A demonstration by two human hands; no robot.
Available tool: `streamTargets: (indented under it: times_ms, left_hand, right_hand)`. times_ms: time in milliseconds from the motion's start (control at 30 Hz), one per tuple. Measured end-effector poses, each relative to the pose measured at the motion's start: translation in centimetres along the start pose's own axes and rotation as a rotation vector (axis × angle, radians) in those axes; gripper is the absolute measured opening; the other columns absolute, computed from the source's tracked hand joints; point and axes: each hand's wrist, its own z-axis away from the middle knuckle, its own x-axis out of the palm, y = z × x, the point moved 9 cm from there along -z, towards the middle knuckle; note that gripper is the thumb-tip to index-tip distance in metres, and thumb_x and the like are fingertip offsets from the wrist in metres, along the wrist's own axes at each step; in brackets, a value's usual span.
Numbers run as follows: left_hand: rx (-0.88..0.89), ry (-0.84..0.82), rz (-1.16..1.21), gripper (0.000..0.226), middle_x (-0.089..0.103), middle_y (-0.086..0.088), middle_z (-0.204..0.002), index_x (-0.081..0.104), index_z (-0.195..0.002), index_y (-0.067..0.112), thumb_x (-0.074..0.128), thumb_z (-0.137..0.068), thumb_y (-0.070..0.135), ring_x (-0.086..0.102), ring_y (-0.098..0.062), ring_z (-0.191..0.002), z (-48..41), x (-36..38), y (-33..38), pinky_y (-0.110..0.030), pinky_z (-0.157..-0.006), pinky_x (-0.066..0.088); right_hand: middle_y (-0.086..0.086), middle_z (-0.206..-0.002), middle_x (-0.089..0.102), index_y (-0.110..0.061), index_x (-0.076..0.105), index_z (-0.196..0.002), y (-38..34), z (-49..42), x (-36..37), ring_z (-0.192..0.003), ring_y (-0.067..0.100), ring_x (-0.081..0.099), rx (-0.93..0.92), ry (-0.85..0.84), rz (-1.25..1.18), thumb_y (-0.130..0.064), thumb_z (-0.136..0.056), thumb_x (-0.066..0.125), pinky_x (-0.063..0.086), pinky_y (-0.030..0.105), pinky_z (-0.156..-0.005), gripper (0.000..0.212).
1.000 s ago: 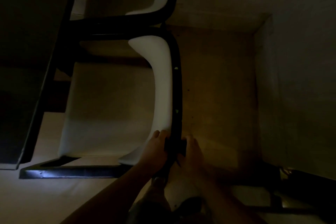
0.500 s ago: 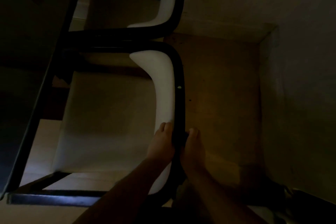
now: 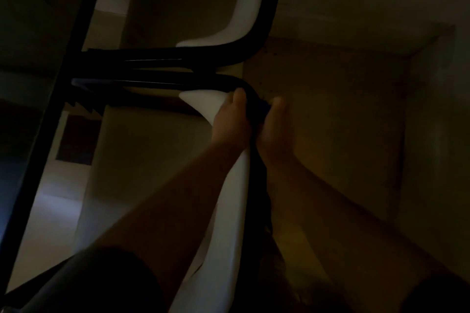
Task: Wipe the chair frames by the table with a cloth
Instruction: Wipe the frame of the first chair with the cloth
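Two hands: I log left hand (image 3: 230, 122) and right hand (image 3: 274, 127) clasped round the near chair's black frame (image 3: 254, 185) at its 12 o'clock corner, fingers curled tight, dark cloth (image 3: 263, 107) pinched between for rubbing. Second chair frame (image 3: 267, 20) beyond, untouched.

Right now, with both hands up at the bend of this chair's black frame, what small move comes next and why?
Probably slide both hands around the bend onto the side rail. The left hand and right hand clasp the near chair's frame at its corner, with what looks like a dark cloth between them, hard to confirm.
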Motion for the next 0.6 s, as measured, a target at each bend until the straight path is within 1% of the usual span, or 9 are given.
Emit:
streamTargets:
  times_ms: [33,100,167,233,300,367,467,533,600]
  left_hand:
    - [-0.020,0.007,0.001,0.013,0.055,-0.015,-0.109,0.045,-0.101,0.010,0.049,-0.088,0.008,0.058,-0.029,-0.088,-1.9,-0.2,-0.2,-0.042,-0.072,0.052]
    - [-0.049,0.036,0.022,0.010,0.055,-0.016,-0.106,0.045,-0.098,0.009,0.047,-0.088,0.006,0.058,-0.030,-0.087,-4.9,-0.9,-0.5,-0.042,-0.073,0.051]
    - [-0.066,0.071,0.035,0.008,0.055,-0.012,-0.100,0.043,-0.094,0.011,0.046,-0.087,0.007,0.057,-0.029,-0.083,-7.4,-1.4,-0.7,-0.043,-0.070,0.050]
    - [-0.076,0.095,-0.020,0.008,0.054,-0.008,-0.097,0.040,-0.093,0.014,0.046,-0.087,0.012,0.057,-0.028,-0.079,-9.3,-1.6,-0.8,-0.044,-0.066,0.049]
    - [-0.077,0.105,-0.077,0.010,0.054,-0.006,-0.098,0.041,-0.097,0.017,0.046,-0.088,0.017,0.058,-0.028,-0.078,-9.9,-1.5,-0.9,-0.045,-0.067,0.050]
    - [-0.057,0.101,-0.078,0.018,0.055,-0.007,-0.103,0.047,-0.108,0.019,0.043,-0.091,0.017,0.060,-0.030,-0.084,-10.1,-1.5,-1.4,-0.046,-0.072,0.053]
    - [0.022,0.051,-0.083,0.038,0.056,-0.011,-0.115,0.054,-0.125,0.024,0.044,-0.092,0.011,0.060,-0.031,-0.097,-9.0,-1.7,-1.5,-0.042,-0.086,0.052]
    - [0.081,0.020,-0.041,0.036,0.056,-0.010,-0.119,0.058,-0.123,0.020,0.048,-0.091,0.009,0.060,-0.028,-0.103,-7.5,-1.7,-1.2,-0.039,-0.090,0.051]
    - [0.138,-0.010,-0.024,0.030,0.058,-0.010,-0.119,0.063,-0.117,0.013,0.051,-0.090,0.008,0.060,-0.026,-0.102,-5.5,-1.6,-1.1,-0.043,-0.088,0.053]
  right_hand:
    - [0.011,-0.096,0.057,-0.015,0.047,-0.099,0.0,-2.6,0.2,-0.083,0.013,0.057,-0.010,0.021,-0.052,-0.025,-0.091,0.049,0.048,0.041,-0.072,0.013]
    - [-0.001,-0.079,0.053,-0.021,0.047,-0.082,-1.5,-6.0,0.5,-0.066,0.003,0.052,-0.013,0.031,-0.108,-0.037,-0.093,0.039,0.043,0.034,-0.062,0.021]
    - [-0.001,-0.092,0.056,-0.021,0.050,-0.098,-3.1,-8.7,0.9,-0.078,0.009,0.053,-0.043,-0.032,-0.081,-0.036,-0.092,0.047,0.041,0.028,-0.063,0.017]
    - [0.005,-0.112,0.059,-0.014,0.045,-0.123,-2.9,-10.9,2.1,-0.093,0.015,0.056,-0.062,-0.101,-0.074,-0.030,-0.092,0.056,0.043,0.031,-0.073,0.036]
    - [0.005,-0.125,0.059,-0.014,0.043,-0.133,-2.7,-11.5,2.7,-0.108,0.020,0.058,-0.052,-0.189,-0.142,-0.028,-0.094,0.056,0.049,0.037,-0.086,0.043]
    - [0.003,-0.132,0.060,-0.020,0.047,-0.136,-3.0,-11.9,3.1,-0.119,0.022,0.058,-0.071,-0.228,-0.171,-0.026,-0.097,0.052,0.049,0.039,-0.099,0.040]
    - [0.004,-0.134,0.060,-0.022,0.050,-0.138,-3.5,-10.5,2.8,-0.122,0.022,0.057,-0.096,-0.238,-0.181,-0.025,-0.099,0.049,0.041,0.029,-0.092,0.039]
    - [0.004,-0.129,0.062,-0.022,0.050,-0.136,-3.7,-8.8,2.5,-0.117,0.023,0.059,-0.114,-0.250,-0.166,-0.024,-0.098,0.051,0.040,0.028,-0.087,0.038]
    - [0.001,-0.117,0.063,-0.025,0.050,-0.129,-3.7,-6.6,1.8,-0.106,0.022,0.062,-0.154,-0.260,-0.159,-0.024,-0.095,0.053,0.043,0.029,-0.079,0.035]
